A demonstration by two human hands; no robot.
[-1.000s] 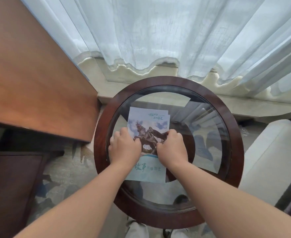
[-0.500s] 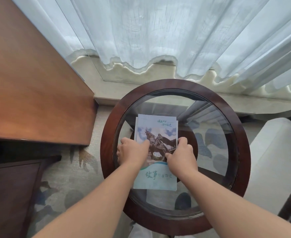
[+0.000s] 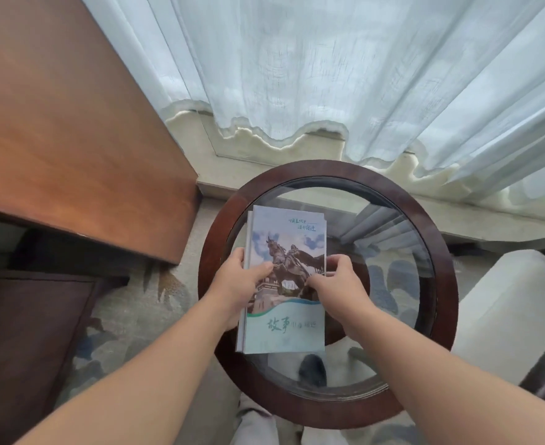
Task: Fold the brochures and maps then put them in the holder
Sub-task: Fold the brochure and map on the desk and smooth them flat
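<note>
Holding the folded brochure (image 3: 285, 316) over the table (image 3: 438, 252): left hand (image 3: 239, 284) clasps its left edge, right hand (image 3: 338, 284) pinches the right. Folding looks done; holder unseen, placing remains.

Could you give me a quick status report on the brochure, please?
Left hand grips the brochure, left edge; right hand pinches right edge. Folded, over the glass table. No holder in view.
</note>
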